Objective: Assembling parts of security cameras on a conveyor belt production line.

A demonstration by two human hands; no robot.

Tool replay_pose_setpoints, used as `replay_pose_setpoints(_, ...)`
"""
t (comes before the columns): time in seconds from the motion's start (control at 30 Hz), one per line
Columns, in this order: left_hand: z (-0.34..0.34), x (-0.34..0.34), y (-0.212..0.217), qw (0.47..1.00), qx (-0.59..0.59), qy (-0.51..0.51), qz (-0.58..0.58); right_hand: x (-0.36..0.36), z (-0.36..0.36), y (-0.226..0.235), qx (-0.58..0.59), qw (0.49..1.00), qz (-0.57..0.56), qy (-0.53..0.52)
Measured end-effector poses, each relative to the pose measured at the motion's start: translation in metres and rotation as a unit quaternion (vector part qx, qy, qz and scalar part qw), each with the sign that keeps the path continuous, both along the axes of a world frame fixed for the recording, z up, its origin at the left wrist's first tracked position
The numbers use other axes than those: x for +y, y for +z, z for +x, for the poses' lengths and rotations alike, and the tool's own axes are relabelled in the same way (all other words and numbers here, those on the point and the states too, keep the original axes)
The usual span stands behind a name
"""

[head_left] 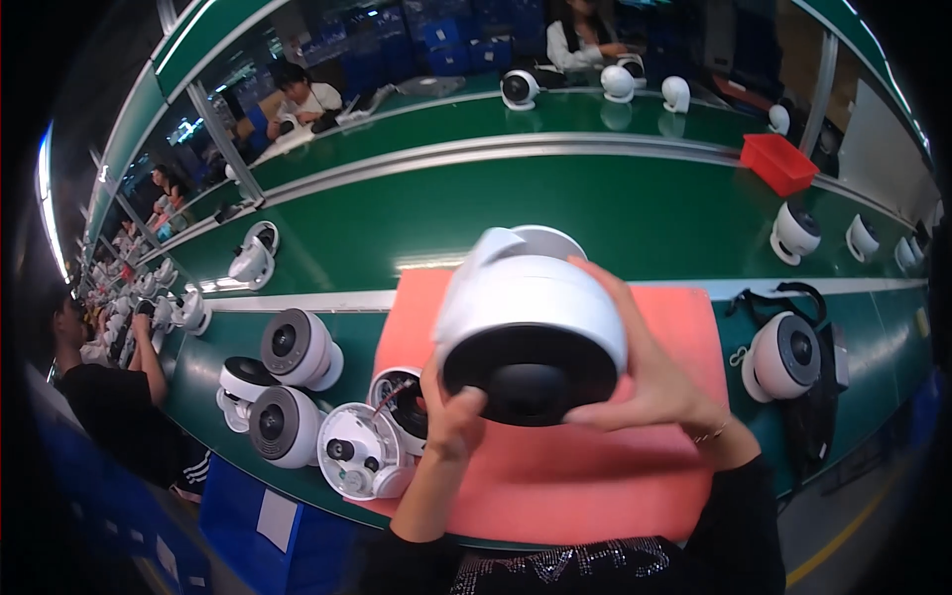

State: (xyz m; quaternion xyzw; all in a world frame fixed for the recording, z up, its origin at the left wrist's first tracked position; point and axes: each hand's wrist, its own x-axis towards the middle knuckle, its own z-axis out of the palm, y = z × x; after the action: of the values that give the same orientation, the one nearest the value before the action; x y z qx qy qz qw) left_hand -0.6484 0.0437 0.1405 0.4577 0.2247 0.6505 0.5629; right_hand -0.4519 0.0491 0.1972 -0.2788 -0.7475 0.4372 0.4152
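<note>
A white, round security camera (531,307) with a glossy black front is held up before me, above a pink foam mat (585,486). My left hand (451,416) grips its lower left side, thumb on the edge of the black face. Around the right side wraps my right hand (650,382), its thumb under the lower rim and its fingers reaching up behind the housing. To the left of the mat lies an opened camera shell (359,456) with its inner parts showing. Beside it another open housing (405,402) has thin wires, partly hidden by my left arm.
Several finished-looking cameras (297,347) crowd the bench at left. One camera (788,357) stands at right by a black strap (808,297). Behind runs a green conveyor belt (496,198) with more cameras and a red bin (778,164). A co-worker (109,397) sits at left.
</note>
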Motion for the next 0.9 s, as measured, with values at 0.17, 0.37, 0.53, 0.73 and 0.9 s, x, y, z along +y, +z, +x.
replay_pose_setpoints(0.17,0.014,0.030,-0.030,0.980,-0.182,0.032,0.075,0.006,-0.055,-0.011,-0.008,0.965,0.238,-0.107)
replay_pose_setpoints(0.37,0.019,0.034,-0.018,0.974,-0.192,0.116,-0.014,0.021,-0.058,-0.023,0.067,0.978,0.167,-0.108)
replay_pose_setpoints(0.53,0.010,0.011,0.027,0.993,-0.062,0.060,-0.085,0.067,-0.046,-0.042,0.325,0.878,-0.350,-0.018)
replay_pose_setpoints(0.73,-0.040,-0.095,0.093,0.906,0.005,0.109,0.408,0.157,-0.003,-0.078,0.534,0.745,-0.383,-0.118)
replay_pose_setpoints(0.9,-0.045,-0.102,0.130,0.850,-0.039,0.083,0.519,0.213,0.048,-0.115,0.537,0.737,-0.351,-0.214)
